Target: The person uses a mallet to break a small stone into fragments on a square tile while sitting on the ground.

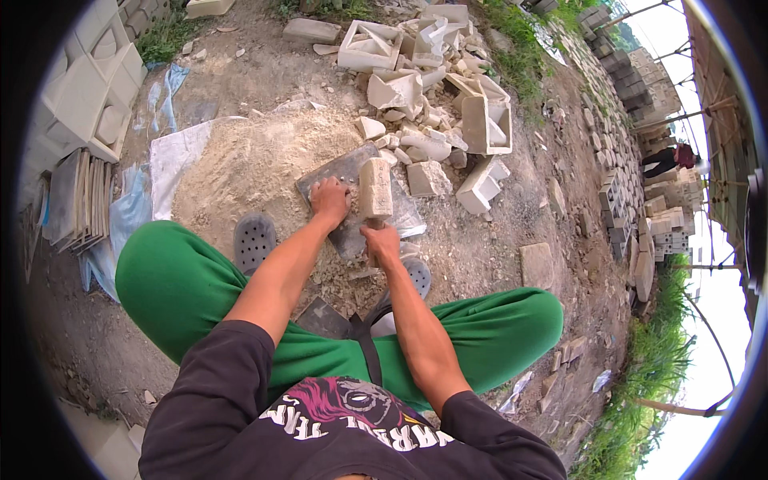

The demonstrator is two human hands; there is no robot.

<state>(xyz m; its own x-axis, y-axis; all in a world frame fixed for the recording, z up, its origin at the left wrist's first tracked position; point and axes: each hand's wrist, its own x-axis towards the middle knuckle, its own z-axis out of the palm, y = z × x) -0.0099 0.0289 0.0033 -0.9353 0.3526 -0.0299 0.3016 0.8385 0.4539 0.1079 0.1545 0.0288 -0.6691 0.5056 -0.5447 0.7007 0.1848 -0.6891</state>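
Observation:
My right hand (pixel 380 244) is wrapped round the handle of a mallet. Its blocky, dust-covered head (pixel 374 188) is raised in front of the hand, over a dark flat plate (pixel 346 237) on the ground. At the plate's left side my left hand (pixel 330 200) rests with fingers curled; whatever lies under them is hidden. Pale crushed powder (pixel 264 160) is heaped beyond and to the left of the plate, partly on a white sheet (pixel 178 160).
Broken white cast blocks (pixel 400 92) are piled ahead, right of the powder. Pale moulded blocks (pixel 104 88) and stacked thin boards (pixel 76 196) stand at left. A flat stone (pixel 537 266) lies right. Far right, a person (pixel 674 160) is near stacked blocks.

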